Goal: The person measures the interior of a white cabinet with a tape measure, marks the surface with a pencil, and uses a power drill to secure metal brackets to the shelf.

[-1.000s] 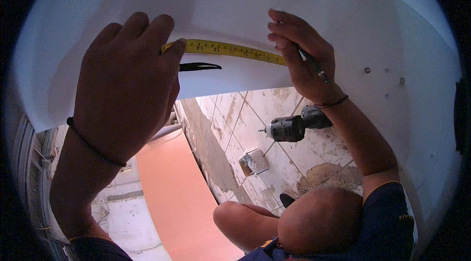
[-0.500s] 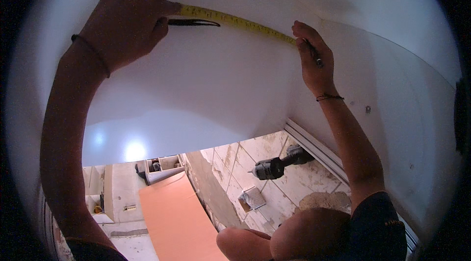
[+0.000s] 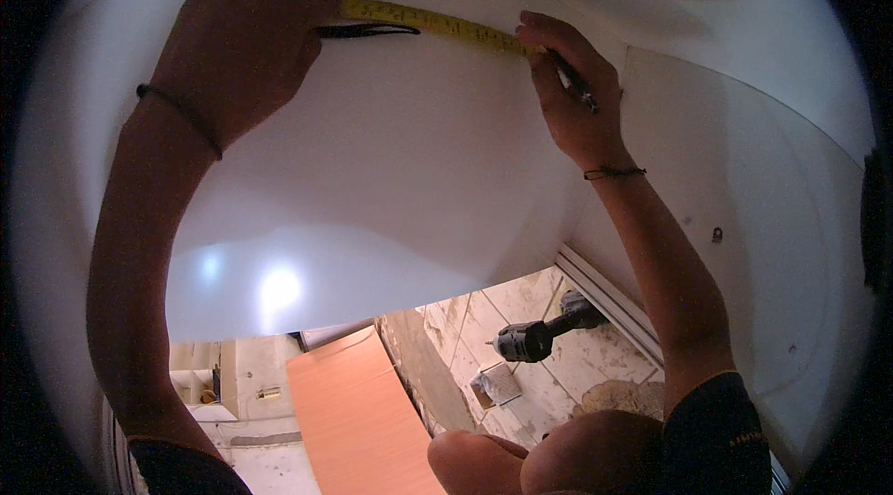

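One yellow tape measure point(image 3: 428, 22) runs across the white panel point(image 3: 372, 151), left hand point(image 3: 246, 48) curled round one end, right hand point(image 3: 572, 118) pinching the other, pen point(image 3: 575, 86) tucked in; I'd keep it flat, taut.

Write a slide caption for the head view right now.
A yellow measuring tape runs from left hand to right hand over a white surface; a dark drill lies on the tiled floor.

Yellow measuring tape point(image 3: 428, 22) across white panel point(image 3: 391, 151)
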Motion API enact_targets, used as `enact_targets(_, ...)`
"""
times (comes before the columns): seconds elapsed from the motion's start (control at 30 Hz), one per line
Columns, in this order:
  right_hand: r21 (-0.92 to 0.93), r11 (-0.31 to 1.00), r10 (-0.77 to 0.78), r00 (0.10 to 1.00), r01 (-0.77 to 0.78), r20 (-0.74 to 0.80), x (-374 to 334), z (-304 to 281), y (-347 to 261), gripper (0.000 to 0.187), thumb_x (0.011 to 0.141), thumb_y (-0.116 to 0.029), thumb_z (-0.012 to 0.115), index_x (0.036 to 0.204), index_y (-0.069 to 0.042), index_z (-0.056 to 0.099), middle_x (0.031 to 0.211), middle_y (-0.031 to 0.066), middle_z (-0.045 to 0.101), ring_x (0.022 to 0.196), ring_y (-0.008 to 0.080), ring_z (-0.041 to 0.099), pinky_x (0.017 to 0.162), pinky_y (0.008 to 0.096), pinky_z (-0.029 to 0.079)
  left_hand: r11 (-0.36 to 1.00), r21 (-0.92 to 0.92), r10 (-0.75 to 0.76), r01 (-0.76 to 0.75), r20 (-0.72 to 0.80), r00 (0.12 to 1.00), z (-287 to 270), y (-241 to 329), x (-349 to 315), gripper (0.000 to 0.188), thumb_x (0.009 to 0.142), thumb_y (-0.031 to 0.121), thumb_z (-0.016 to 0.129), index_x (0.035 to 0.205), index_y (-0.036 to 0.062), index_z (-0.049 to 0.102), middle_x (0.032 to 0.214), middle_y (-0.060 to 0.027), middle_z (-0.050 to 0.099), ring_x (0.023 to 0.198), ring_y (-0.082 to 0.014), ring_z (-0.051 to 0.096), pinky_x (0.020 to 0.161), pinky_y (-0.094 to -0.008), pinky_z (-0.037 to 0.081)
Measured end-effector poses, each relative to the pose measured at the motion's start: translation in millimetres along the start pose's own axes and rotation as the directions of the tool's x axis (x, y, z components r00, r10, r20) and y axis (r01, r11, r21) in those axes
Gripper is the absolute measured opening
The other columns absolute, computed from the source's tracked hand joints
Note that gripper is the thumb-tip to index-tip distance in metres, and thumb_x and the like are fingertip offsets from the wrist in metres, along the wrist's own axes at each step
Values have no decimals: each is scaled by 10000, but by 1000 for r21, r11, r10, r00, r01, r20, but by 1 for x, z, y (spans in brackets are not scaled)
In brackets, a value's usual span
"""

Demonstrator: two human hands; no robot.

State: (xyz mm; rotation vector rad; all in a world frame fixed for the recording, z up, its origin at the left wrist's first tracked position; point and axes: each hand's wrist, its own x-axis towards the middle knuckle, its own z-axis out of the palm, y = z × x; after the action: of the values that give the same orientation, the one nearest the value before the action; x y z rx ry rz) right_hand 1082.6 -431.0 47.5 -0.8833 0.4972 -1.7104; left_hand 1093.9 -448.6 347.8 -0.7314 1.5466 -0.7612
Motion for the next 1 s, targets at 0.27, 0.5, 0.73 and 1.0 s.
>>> enact_targets(0.27, 29, 992, -122, 992, 123, -38, 16, 19, -6, 226, 770, 59, 541, 948, -55, 621, 1034, 132, 628, 964, 276, 621, 841, 311, 487, 999, -46, 14, -17, -56, 998, 10, 3, 2, 285, 750, 128, 589, 1035, 130, 588, 990, -109, 531, 945, -282, 524, 805, -399, 467)
enact_targets(0.5, 85, 968, -233, 971, 237, -63, 24, 28, -4, 231, 762, 43, 570, 949, -72, 643, 906, 84, 619, 905, 222, 597, 775, 310, 489, 997, 75, 37, -35, -20, 999, 1, 2, 7, 258, 755, 136, 602, 1012, 121, 584, 1000, -109, 537, 948, -288, 528, 799, -414, 469)
enact_targets(0.73, 487, 837, 218, 968, -252, 125, 51, 42, -27, 112, 843, -22, 566, 945, 18, 592, 854, 62, 627, 767, 150, 651, 672, 261, 558, 991, -2, 131, -133, -165, 978, 9, -6, 13, 254, 747, 106, 598, 999, 80, 584, 991, -122, 551, 947, -306, 541, 796, -437, 465)
enact_targets(1.0, 357, 930, 65, 995, -86, 70, 69, 77, -18, 122, 749, -111, 677, 801, -30, 602, 767, 65, 634, 732, 112, 594, 675, 254, 494, 958, 150, -284, 244, 395, 873, -59, 41, 42, 182, 818, 153, 533, 903, 89, 681, 841, -130, 566, 753, -253, 585, 751, -375, 487)
